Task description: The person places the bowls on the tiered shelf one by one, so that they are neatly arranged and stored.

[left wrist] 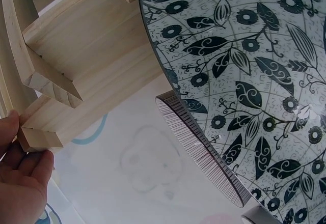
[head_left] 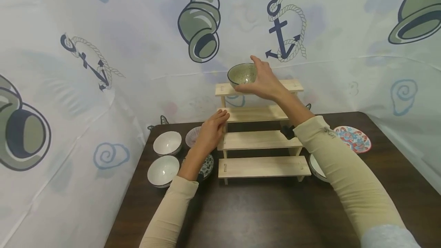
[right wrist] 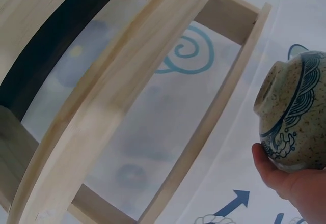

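My right hand (head_left: 263, 82) holds a speckled green-grey bowl (head_left: 241, 73) by its side, thumb low and fingers at the rim. The bowl is over the left part of the top step of a four-step wooden display stand (head_left: 263, 167). Blue wave patterns cover its outside in the right wrist view, where the bowl (right wrist: 300, 114) appears apart from the stand. At the stand's left side is my left hand (head_left: 214, 127). The left wrist view shows that hand (left wrist: 23, 186) pinching the end of a wooden step between thumb and fingers.
Two white bowls (head_left: 167, 143), a ribbed bowl (head_left: 191, 137) and a dark floral-patterned dish (head_left: 207, 167) sit left of the stand. To its right are a red-and-blue patterned plate (head_left: 356, 139) and a partly hidden white dish (head_left: 316, 167). A printed cloth (head_left: 144, 49) hangs behind the dark table (head_left: 258, 213).
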Demonstrator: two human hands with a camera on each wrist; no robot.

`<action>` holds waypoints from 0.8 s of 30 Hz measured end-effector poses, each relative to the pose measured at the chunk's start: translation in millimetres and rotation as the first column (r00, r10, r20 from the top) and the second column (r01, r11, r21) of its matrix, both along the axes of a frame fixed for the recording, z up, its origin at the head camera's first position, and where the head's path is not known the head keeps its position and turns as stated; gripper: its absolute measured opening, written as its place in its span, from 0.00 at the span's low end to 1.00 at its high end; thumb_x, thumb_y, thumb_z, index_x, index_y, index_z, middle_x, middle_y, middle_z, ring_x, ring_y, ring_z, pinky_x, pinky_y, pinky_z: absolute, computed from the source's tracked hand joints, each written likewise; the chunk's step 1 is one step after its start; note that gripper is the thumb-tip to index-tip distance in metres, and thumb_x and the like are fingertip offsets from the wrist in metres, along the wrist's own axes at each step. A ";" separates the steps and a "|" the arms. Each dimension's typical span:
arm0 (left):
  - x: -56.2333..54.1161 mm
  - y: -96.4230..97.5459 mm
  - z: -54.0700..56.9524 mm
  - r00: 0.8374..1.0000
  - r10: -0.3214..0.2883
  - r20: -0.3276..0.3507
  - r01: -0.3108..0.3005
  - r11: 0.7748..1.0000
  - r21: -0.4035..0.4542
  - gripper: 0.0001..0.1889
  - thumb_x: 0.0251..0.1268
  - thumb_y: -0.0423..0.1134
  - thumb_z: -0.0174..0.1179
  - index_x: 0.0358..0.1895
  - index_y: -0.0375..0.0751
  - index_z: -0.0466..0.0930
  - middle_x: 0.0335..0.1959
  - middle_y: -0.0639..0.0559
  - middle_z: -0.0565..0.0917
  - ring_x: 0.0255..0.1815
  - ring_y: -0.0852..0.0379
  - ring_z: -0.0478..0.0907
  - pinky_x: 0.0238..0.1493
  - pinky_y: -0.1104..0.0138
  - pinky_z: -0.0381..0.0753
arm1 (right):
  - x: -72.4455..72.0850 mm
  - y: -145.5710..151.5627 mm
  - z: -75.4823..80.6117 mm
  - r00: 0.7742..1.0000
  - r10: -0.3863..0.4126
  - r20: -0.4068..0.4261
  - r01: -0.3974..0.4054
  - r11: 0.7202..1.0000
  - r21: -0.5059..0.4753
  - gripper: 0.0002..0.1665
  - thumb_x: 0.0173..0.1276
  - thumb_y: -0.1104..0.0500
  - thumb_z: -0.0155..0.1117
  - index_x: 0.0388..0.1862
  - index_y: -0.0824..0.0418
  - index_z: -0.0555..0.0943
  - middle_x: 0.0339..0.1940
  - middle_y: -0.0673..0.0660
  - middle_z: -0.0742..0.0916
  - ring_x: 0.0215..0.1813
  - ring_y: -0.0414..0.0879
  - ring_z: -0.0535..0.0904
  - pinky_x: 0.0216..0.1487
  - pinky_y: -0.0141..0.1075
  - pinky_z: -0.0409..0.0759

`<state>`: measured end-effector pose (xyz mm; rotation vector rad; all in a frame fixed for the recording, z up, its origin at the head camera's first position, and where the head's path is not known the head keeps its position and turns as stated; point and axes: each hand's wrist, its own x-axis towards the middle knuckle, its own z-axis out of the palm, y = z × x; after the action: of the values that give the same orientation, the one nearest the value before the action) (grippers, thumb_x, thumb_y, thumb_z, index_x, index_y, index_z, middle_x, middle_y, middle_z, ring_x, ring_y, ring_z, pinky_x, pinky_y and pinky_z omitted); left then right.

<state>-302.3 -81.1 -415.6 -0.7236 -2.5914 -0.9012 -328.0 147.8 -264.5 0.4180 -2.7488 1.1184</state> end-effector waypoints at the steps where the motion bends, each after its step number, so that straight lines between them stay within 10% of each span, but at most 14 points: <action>1: -0.1 0.4 0.3 1.000 -0.003 -0.003 0.003 1.000 0.003 0.19 0.81 0.33 0.53 0.70 0.39 0.78 0.75 0.44 0.75 0.80 0.47 0.66 0.79 0.52 0.66 | -1.4 -0.2 0.3 1.000 0.003 0.002 -0.003 1.000 -0.001 0.71 0.56 0.39 0.77 0.87 0.55 0.45 0.83 0.67 0.58 0.81 0.62 0.60 0.79 0.61 0.63; 24: -3.9 0.3 -2.2 1.000 0.015 -0.025 -0.015 1.000 0.004 0.19 0.80 0.34 0.54 0.69 0.41 0.78 0.73 0.45 0.76 0.79 0.49 0.68 0.79 0.54 0.67 | -29.3 -12.9 -6.5 1.000 -0.025 0.011 0.026 1.000 -0.004 0.72 0.57 0.40 0.78 0.87 0.57 0.44 0.83 0.69 0.59 0.81 0.63 0.60 0.81 0.58 0.62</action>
<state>-306.2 -80.9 -417.9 -0.7087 -2.5688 -0.8868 -357.3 134.9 -271.0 0.3763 -2.7529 1.1233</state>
